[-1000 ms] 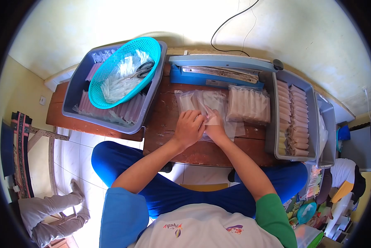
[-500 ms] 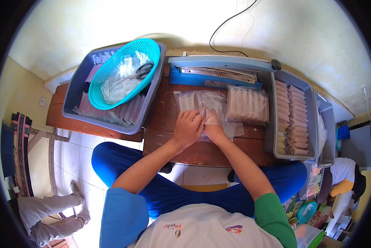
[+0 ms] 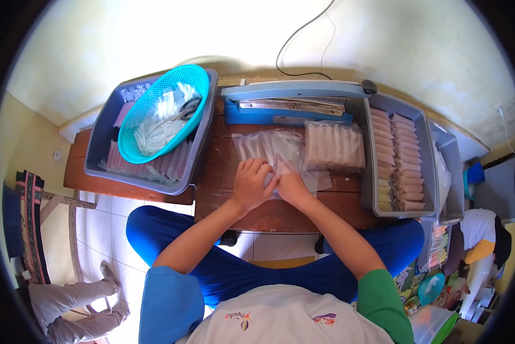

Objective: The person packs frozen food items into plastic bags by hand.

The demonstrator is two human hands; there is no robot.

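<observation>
Clear plastic bags (image 3: 277, 143) lie on the brown wooden table (image 3: 217, 198) in front of me, with some pinkish tubes inside on the left. My left hand (image 3: 251, 183) rests on the near left part of the bags, its fingers spread a little. My right hand (image 3: 293, 186) is closed on the plastic just beside it, and its fingertips are partly covered by film. Just right of the bags lies a packed bundle of pinkish tubes (image 3: 334, 145). A blue sealer (image 3: 292, 109) stands behind, its long arm above the base.
At the left, a grey tub (image 3: 191, 172) of tubes carries a turquoise basket (image 3: 130, 146) with plastic and scissors. Another grey tub (image 3: 400, 214) at the right holds rows of tubes. A person (image 3: 481, 235) is at the far right; another person's legs (image 3: 77, 298) show lower left.
The view has shifted slightly, so the table items appear further left. My left hand's fingers have spread and its thumb has come apart from the fingers; my right hand stays on the plastic.
</observation>
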